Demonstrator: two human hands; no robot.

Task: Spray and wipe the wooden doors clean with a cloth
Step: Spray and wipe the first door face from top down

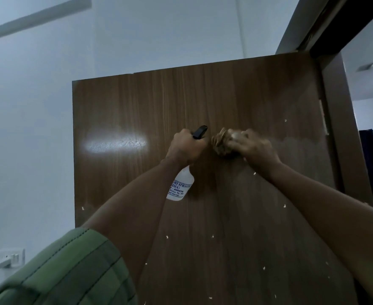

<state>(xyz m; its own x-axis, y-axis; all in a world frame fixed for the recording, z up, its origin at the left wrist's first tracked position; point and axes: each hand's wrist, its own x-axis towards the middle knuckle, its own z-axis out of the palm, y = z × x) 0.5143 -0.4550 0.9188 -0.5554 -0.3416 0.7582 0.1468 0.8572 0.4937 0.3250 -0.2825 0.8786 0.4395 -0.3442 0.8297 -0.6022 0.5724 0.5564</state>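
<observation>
Left hand (184, 148) grips sprayer (181, 183) by the neck, nozzle aimed at the door (225, 95), likely for spraying. Right hand (250, 146) clutches bunched cloth (221, 143), pressing it on the upper panel to wipe.

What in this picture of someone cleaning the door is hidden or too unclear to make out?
All in the head view:
- The cloth is motion-blurred and partly wrapped by the right hand; its pattern is unreadable.
- The spray bottle label is partly covered by the left forearm; the left hand hides the trigger.
- The wooden door runs off the bottom edge.
- Whether spray is coming out cannot be told.
</observation>
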